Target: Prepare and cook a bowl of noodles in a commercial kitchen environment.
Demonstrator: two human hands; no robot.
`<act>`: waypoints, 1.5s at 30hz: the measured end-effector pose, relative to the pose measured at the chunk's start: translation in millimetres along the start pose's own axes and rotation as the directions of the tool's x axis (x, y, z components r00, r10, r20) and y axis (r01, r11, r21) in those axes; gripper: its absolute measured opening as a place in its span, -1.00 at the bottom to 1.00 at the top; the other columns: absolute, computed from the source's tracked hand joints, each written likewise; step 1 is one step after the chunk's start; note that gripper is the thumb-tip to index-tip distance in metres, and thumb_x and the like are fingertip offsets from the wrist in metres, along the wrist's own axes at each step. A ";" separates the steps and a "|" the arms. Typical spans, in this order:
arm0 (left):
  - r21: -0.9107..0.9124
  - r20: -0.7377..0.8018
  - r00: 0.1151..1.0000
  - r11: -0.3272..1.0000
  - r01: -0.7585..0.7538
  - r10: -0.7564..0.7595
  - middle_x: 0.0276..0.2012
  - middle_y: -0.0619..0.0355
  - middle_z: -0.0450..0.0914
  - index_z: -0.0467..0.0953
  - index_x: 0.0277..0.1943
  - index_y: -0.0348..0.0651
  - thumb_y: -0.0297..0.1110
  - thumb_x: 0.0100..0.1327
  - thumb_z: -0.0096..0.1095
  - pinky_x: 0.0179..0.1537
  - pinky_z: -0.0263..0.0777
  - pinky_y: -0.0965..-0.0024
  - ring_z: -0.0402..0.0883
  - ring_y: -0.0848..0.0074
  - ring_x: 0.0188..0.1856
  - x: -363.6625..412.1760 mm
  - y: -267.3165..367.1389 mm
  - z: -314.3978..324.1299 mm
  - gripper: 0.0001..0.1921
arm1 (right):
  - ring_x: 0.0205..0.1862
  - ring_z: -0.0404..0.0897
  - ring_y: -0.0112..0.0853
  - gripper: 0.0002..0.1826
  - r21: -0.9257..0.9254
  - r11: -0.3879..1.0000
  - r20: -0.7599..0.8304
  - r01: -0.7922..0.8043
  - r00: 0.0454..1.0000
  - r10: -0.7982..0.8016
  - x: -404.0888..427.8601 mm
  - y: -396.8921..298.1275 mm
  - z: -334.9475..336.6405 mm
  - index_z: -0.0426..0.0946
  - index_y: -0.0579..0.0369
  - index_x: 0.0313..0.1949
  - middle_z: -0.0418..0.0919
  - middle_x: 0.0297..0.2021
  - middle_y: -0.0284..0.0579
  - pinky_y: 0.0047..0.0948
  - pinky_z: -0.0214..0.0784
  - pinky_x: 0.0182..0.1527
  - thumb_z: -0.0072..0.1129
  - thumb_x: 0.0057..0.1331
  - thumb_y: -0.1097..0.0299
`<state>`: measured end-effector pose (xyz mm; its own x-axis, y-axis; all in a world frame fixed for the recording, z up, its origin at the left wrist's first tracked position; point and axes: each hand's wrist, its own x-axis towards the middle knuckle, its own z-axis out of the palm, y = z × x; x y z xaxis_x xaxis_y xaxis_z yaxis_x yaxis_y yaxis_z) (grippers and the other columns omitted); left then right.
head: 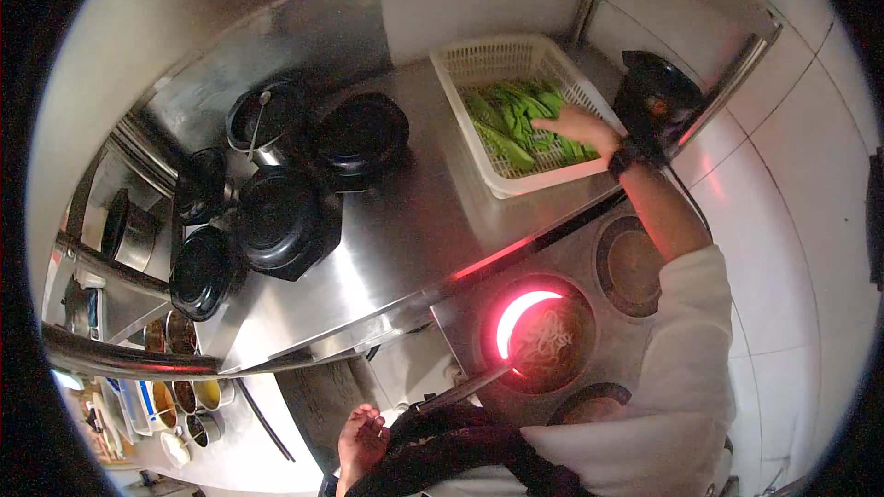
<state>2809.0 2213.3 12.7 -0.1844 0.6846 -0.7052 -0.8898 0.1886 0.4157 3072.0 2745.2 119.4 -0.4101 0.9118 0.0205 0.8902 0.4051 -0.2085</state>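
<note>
A white plastic basket [492,183] stands on the steel counter with long green leafy vegetables [514,117] lying inside. My right hand [580,130] reaches over its right side, down at the leaves. The thumb sticks out to the left, while the other fingers are largely hidden, so any grip on the greens does not show. Low in the picture is my left hand [362,436], palm up, fingers loosely curled and nothing visible in it. Near it, a long-handled pan [552,352] sits over a red-glowing burner [514,321], with pale noodles [545,338] in it.
Several black bowls or pots [280,217] cluster on the counter's left, beside a metal pot with a spoon [259,121]. A black appliance [656,93] stands right of the basket. Further round burners [632,266] flank the hot one. Sauce containers [207,393] stand at lower left.
</note>
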 end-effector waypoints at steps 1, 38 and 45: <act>0.030 -0.001 1.000 1.000 -0.008 0.008 -0.39 0.29 0.47 0.39 -0.26 -0.05 -0.35 0.12 0.05 -0.30 0.33 0.46 0.44 0.55 -0.36 0.7 -0.6 4.5 -0.88 | -0.53 0.52 -0.10 -0.27 -0.084 0.994 0.149 -0.072 0.985 0.084 5.6 0.3 3.8 0.42 0.54 -0.41 0.46 -0.61 0.23 -0.21 0.33 -0.38 0.08 0.00 -0.15; -0.027 0.039 0.999 1.000 -0.013 0.014 -0.38 0.29 0.49 0.39 -0.21 -0.06 -0.36 0.14 0.02 -0.30 0.35 0.46 0.46 0.57 -0.33 -7.9 -19.1 -0.9 -0.86 | -0.03 0.35 -0.12 -0.56 0.134 0.817 -0.099 0.561 0.827 -0.553 -127.4 -22.9 -34.1 0.34 0.19 -0.04 0.38 -0.09 0.06 -0.31 0.18 0.02 0.06 0.02 0.45; -0.041 0.057 0.997 0.998 -0.052 0.054 -0.37 0.26 0.49 0.37 -0.21 -0.11 -0.39 0.15 -0.01 -0.30 0.37 0.45 0.47 0.55 -0.34 -14.7 -16.7 -2.9 -0.86 | -0.11 0.39 -0.09 -0.65 0.249 0.780 -0.008 0.574 0.807 -0.590 -143.9 -65.1 -24.3 0.32 0.20 -0.10 0.42 -0.18 0.06 -0.29 0.21 -0.07 -0.10 0.05 0.59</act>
<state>2825.3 2198.0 14.6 -0.2082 0.7331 -0.6474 -0.8955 0.1234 0.4277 3077.9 2589.2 153.8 -0.8549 0.4973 0.1479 0.4100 0.8223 -0.3946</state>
